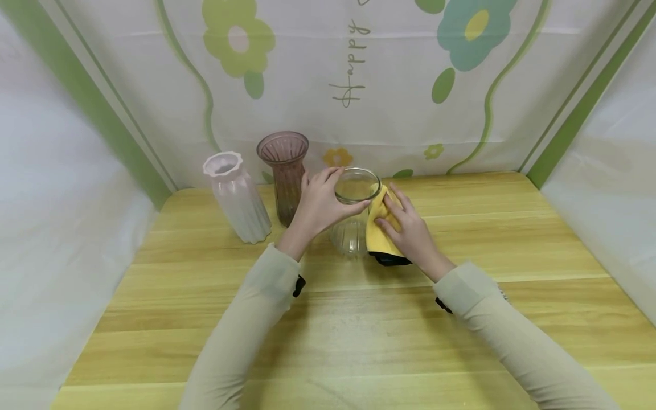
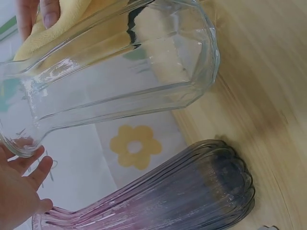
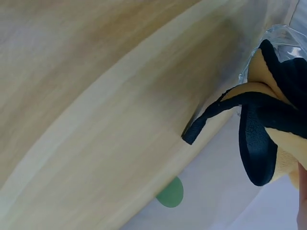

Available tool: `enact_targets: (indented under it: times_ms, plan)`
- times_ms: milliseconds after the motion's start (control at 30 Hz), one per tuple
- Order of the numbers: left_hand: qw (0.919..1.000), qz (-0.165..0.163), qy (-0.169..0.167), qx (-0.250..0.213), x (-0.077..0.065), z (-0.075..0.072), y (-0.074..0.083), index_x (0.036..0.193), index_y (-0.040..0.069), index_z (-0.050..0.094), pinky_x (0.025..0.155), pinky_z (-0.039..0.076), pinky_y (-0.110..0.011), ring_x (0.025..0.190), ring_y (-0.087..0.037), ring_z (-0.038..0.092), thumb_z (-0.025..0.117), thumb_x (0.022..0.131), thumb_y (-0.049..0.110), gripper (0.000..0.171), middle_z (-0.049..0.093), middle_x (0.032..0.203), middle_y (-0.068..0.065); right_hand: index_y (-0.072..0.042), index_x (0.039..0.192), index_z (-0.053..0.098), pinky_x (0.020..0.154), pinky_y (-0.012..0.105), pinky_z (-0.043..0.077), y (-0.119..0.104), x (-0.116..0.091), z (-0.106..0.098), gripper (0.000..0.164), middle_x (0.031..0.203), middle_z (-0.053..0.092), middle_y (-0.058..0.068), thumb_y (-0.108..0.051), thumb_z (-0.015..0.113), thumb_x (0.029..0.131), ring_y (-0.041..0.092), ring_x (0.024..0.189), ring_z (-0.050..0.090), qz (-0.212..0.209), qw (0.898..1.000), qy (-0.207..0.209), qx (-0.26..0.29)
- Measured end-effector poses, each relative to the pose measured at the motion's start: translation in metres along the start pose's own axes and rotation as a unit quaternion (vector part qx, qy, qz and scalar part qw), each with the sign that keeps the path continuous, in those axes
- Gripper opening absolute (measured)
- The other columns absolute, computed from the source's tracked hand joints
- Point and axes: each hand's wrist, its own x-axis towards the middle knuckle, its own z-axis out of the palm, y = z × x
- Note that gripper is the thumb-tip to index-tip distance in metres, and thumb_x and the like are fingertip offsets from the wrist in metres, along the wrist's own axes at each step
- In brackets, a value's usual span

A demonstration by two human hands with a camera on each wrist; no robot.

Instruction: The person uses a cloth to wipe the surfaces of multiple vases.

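Observation:
A clear glass vase [image 1: 352, 238] stands on the table, its round rim held between the thumb and fingers of my left hand [image 1: 322, 199]. My right hand [image 1: 412, 230] grips a yellow cloth [image 1: 378, 228] with a black edge against the vase's right side. In the left wrist view the ribbed wall of the clear vase [image 2: 124, 91] shows the cloth [image 2: 53, 36] through it, and left fingers [image 2: 41, 172] lie at its neck. Folds of the cloth [image 3: 259, 148] hang loose in the right wrist view, where most of the right hand is out of frame.
A purple glass vase [image 1: 288, 182] stands just behind and left of my left hand. Farther left is a pale pink-and-white fluted vase [image 1: 241, 208]. The wooden table [image 1: 348, 341] ends at a white flowered backdrop [image 1: 384, 114], with white side panels left and right.

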Motion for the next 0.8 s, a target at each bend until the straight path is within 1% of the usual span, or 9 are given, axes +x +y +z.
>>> enact_targets:
  times_ms: [67, 233, 500, 600, 700, 800]
  plan:
    - [1.0000, 0.004, 0.003, 0.000, -0.001, 0.000, 0.000, 0.139, 0.009, 0.049, 0.117, 0.014, -0.062, 0.131, -0.030, 0.047, 0.068, 0.075, 0.062, 0.085, 0.049, 0.142, -0.007, 0.004, 0.135, 0.049, 0.084, 0.048, 0.055, 0.001, -0.001, 0.001, 0.061, 0.142, 0.045, 0.027, -0.007, 0.073, 0.081, 0.046, 0.117, 0.056, -0.005, 1.000, 0.002, 0.001]
    - [1.0000, 0.004, 0.000, 0.000, -0.003, 0.000, 0.000, 0.140, 0.009, 0.048, 0.118, 0.013, -0.061, 0.132, -0.030, 0.047, 0.068, 0.076, 0.062, 0.085, 0.048, 0.143, -0.007, 0.007, 0.132, 0.051, 0.094, 0.046, 0.051, 0.003, -0.003, 0.003, 0.057, 0.138, 0.050, 0.025, -0.006, 0.072, 0.082, 0.042, 0.122, 0.054, -0.011, 1.000, -0.002, 0.012]
    - [0.9998, -0.009, -0.017, 0.006, -0.003, 0.000, 0.001, 0.143, 0.010, 0.044, 0.118, 0.011, -0.061, 0.135, -0.030, 0.043, 0.065, 0.078, 0.063, 0.086, 0.044, 0.147, -0.006, 0.005, 0.135, 0.049, 0.094, 0.044, 0.051, 0.007, -0.010, 0.004, 0.057, 0.139, 0.051, 0.022, -0.010, 0.070, 0.084, 0.039, 0.122, 0.054, -0.005, 0.999, -0.051, -0.017]
    - [0.9995, -0.016, -0.024, 0.010, -0.003, 0.000, 0.001, 0.145, 0.011, 0.042, 0.118, 0.011, -0.061, 0.136, -0.030, 0.042, 0.064, 0.078, 0.065, 0.088, 0.042, 0.149, -0.005, 0.005, 0.133, 0.050, 0.092, 0.045, 0.052, 0.010, -0.013, 0.003, 0.055, 0.138, 0.052, 0.022, -0.010, 0.070, 0.084, 0.040, 0.118, 0.057, 0.000, 0.997, -0.073, -0.022]
    - [0.9991, -0.026, -0.031, 0.007, -0.003, -0.001, 0.003, 0.146, 0.012, 0.039, 0.118, 0.010, -0.061, 0.138, -0.030, 0.039, 0.063, 0.076, 0.068, 0.093, 0.040, 0.151, -0.005, 0.004, 0.132, 0.053, 0.089, 0.043, 0.054, 0.013, -0.016, 0.003, 0.051, 0.137, 0.053, 0.021, -0.010, 0.069, 0.086, 0.039, 0.108, 0.062, 0.005, 0.995, -0.098, -0.031]
    - [0.9987, -0.035, -0.038, 0.004, -0.002, -0.001, 0.004, 0.148, 0.013, 0.037, 0.118, 0.010, -0.062, 0.139, -0.030, 0.037, 0.062, 0.076, 0.070, 0.095, 0.038, 0.152, -0.004, 0.004, 0.131, 0.054, 0.086, 0.042, 0.055, 0.016, -0.018, 0.003, 0.048, 0.138, 0.053, 0.019, -0.010, 0.067, 0.087, 0.038, 0.100, 0.066, 0.009, 0.991, -0.125, -0.052]
